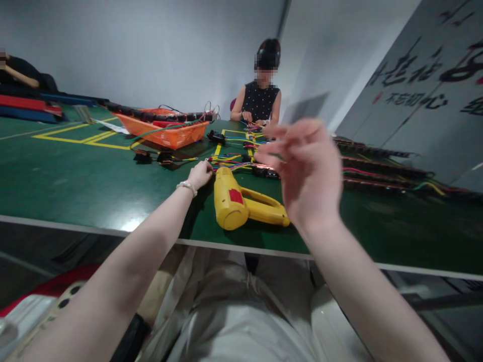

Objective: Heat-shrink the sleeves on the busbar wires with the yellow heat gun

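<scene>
My left hand (202,173) rests low over the green table, its fingers closed at the ends of a bundle of coloured wires (234,161). Those wires run right to a dark coil part (264,171) with a copper sheen. Raised in the air, my right hand (309,168) is blurred by motion; its fingers are apart and nothing shows in them. Between my arms a yellow heat gun (231,201) with a red label lies on the table, its nozzle end close to the wires and its handle (267,211) towards my right wrist.
An orange basket (169,136) holding dark wired parts stands behind my left hand. Small coil pieces (166,160) lie before it. Long rows of wired coils (377,176) lie at the right. Across the table (94,196), a co-worker (262,98) handles wires; another person sits far left.
</scene>
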Demonstrator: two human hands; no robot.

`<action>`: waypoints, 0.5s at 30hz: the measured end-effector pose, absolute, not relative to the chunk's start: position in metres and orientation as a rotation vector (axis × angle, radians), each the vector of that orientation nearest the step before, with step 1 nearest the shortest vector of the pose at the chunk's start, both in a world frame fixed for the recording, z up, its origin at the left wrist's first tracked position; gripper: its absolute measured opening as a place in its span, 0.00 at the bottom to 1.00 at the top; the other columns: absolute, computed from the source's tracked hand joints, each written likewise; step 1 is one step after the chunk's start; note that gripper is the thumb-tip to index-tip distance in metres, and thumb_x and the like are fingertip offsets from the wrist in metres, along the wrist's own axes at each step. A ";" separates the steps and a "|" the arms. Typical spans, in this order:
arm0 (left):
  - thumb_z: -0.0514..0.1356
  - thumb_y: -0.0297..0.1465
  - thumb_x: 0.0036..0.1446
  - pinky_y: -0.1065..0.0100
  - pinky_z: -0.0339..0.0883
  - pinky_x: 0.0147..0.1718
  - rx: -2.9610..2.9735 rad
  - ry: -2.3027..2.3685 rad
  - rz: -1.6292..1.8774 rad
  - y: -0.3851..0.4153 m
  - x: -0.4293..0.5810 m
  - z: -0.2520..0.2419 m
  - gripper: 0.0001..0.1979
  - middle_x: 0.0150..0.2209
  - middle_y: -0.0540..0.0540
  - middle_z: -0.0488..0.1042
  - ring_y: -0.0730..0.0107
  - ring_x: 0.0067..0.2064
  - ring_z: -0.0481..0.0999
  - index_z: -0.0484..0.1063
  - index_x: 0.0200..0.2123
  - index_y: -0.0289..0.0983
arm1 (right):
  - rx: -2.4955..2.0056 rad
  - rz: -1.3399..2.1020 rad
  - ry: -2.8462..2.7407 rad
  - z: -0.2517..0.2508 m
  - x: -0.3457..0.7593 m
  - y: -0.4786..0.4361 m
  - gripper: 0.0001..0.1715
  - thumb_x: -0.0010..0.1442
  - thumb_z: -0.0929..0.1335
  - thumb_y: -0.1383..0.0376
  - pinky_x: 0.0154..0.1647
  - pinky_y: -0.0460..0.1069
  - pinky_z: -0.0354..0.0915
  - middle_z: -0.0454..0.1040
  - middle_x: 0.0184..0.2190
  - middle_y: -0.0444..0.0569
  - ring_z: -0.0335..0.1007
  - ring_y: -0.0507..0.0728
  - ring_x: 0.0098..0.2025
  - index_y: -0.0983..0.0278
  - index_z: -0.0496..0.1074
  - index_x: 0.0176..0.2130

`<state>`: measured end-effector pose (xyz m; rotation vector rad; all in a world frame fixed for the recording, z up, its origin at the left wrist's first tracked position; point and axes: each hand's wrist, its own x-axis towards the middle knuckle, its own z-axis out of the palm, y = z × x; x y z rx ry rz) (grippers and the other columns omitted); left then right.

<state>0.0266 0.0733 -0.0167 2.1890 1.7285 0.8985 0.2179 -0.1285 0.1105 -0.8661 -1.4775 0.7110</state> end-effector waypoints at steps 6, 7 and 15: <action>0.54 0.32 0.56 0.61 0.65 0.45 2.140 1.730 0.965 0.076 0.027 -0.019 0.07 0.42 0.42 0.75 0.60 0.45 0.73 0.70 0.36 0.38 | -1.080 0.791 -1.539 0.047 0.226 -0.052 0.11 0.48 0.57 0.71 0.40 0.51 0.66 0.73 0.24 0.45 0.71 0.55 0.33 0.61 0.59 0.17; 0.54 0.32 0.56 0.61 0.65 0.45 2.126 1.727 0.986 0.077 0.027 -0.020 0.07 0.41 0.42 0.75 0.60 0.45 0.73 0.69 0.37 0.38 | -1.141 0.774 -1.572 0.041 0.228 -0.043 0.11 0.49 0.57 0.70 0.41 0.52 0.66 0.74 0.26 0.45 0.72 0.55 0.35 0.61 0.59 0.18; 0.54 0.33 0.57 0.64 0.65 0.45 2.064 1.696 1.100 0.078 0.028 -0.023 0.06 0.40 0.44 0.76 0.64 0.44 0.74 0.68 0.37 0.40 | -1.647 0.517 -2.060 0.038 0.219 -0.035 0.29 0.62 0.55 0.44 0.52 0.59 0.60 0.75 0.47 0.56 0.69 0.67 0.51 0.60 0.70 0.46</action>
